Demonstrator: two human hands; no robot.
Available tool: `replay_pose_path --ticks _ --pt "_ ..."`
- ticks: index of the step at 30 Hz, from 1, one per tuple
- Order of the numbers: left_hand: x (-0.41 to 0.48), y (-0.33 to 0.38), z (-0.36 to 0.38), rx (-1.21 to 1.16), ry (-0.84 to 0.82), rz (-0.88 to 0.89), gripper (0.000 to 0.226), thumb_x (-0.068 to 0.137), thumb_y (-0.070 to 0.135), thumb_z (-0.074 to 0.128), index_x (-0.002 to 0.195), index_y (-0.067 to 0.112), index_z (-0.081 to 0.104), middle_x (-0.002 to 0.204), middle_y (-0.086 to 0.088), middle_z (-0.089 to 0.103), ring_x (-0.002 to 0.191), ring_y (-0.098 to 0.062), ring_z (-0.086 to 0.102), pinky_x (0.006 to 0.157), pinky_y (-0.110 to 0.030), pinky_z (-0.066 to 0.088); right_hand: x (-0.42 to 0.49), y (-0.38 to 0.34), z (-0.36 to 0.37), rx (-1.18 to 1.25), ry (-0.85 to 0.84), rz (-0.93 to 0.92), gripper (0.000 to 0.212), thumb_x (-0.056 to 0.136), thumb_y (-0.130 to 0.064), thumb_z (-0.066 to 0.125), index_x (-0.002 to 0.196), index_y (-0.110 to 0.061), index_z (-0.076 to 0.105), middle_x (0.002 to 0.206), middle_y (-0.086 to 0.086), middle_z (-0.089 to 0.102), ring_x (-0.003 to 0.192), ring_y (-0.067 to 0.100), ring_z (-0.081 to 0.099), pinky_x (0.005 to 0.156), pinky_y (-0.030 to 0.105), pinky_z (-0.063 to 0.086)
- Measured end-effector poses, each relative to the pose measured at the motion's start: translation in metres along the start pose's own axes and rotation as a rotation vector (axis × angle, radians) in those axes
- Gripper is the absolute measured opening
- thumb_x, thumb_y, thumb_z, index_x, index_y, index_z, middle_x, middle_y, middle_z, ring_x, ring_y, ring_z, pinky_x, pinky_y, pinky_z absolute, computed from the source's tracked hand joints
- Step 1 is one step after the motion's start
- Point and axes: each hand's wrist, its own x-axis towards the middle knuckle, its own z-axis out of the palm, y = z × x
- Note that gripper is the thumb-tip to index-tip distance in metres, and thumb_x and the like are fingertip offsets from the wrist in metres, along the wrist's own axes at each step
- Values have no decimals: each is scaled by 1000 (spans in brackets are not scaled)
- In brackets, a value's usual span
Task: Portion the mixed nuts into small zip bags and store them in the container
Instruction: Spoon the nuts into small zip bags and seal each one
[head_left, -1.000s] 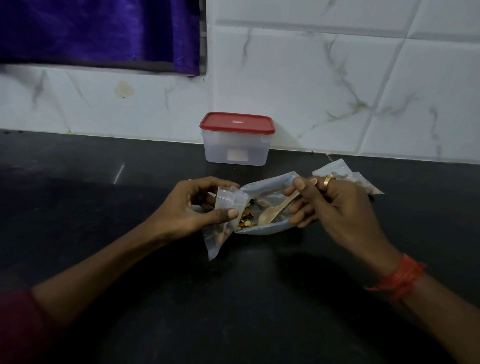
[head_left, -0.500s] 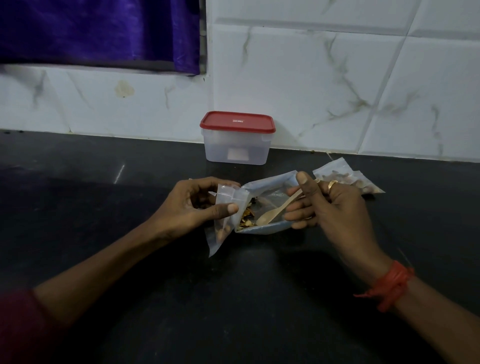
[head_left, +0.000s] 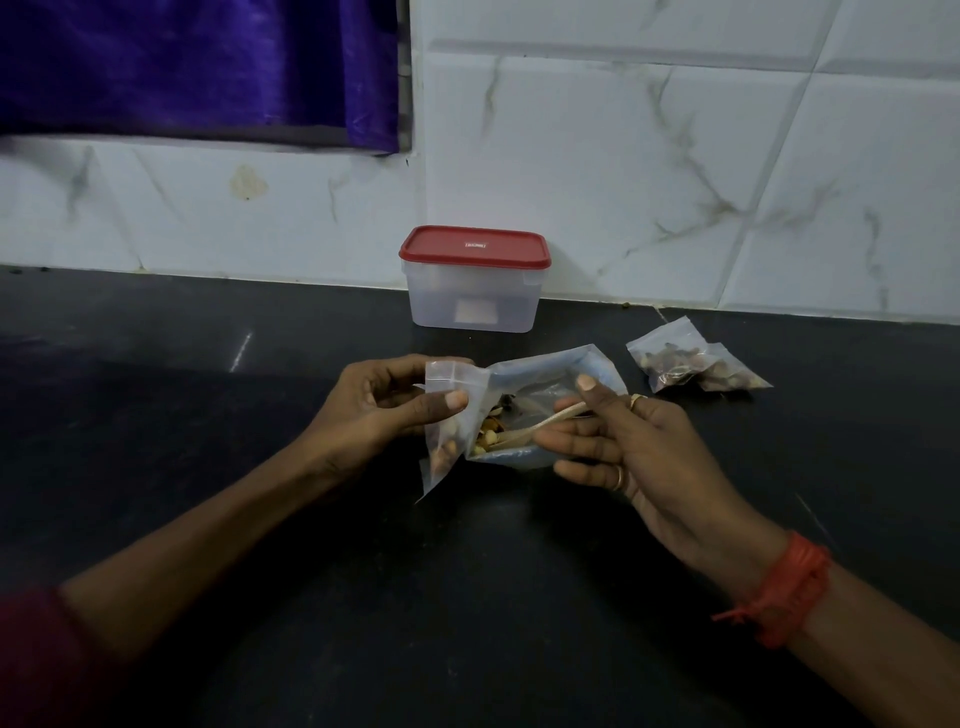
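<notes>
My left hand (head_left: 379, 410) pinches a small clear zip bag (head_left: 449, 415) upright, its mouth at the top and a few nuts in its bottom. Beside it lies a larger open bag of mixed nuts (head_left: 540, 410) on the black counter (head_left: 208, 467). My right hand (head_left: 634, 457) grips a pale wooden spoon (head_left: 535, 428), whose bowl is inside the large bag among the nuts. Two filled small bags (head_left: 691, 364) lie to the right. A clear container with a red lid (head_left: 474, 280) stands closed against the wall.
White marble-look tiles (head_left: 675, 156) back the counter. A purple curtain (head_left: 197, 67) hangs at the upper left. An orange thread band (head_left: 784, 592) circles my right wrist.
My right hand has slid down and left, pushing the spoon deeper into the large bag. It now uncovers the two filled bags behind it. My left hand holds the small bag still.
</notes>
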Motion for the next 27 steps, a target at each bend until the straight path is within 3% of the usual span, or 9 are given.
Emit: replay_pose_path --ticks 8,13,22,27 --pt "-2 3 2 85 9 26 52 70 31 84 118 20 68 118 3 73 110 -15 69 90 -29 58 2 -2 -1 -12 32 57 25 100 -19 54 104 3 67 89 20 77 76 17 77 50 22 58" --pt "-2 3 3 211 18 79 57 60 49 78 114 32 68 118 15 71 108 -6 68 87 -22 57 5 -4 -6 -18 85 32 24 102 -17 53 104 2 68 82 17 77 73 17 77 50 23 59" --pt "-1 0 3 283 27 77 67 59 51 81 121 32 67 124 10 68 110 -12 67 85 -35 60 10 -12 -15 -38 157 -31 24 103 -17 52 102 0 69 76 14 76 67 15 76 48 23 58" --pt "-3 0 6 347 35 90 66 64 45 89 125 31 66 122 12 67 109 -11 65 84 -31 60 10 -17 -18 -12 183 -103 26 103 -19 51 97 -2 70 71 11 74 62 13 73 47 22 57"
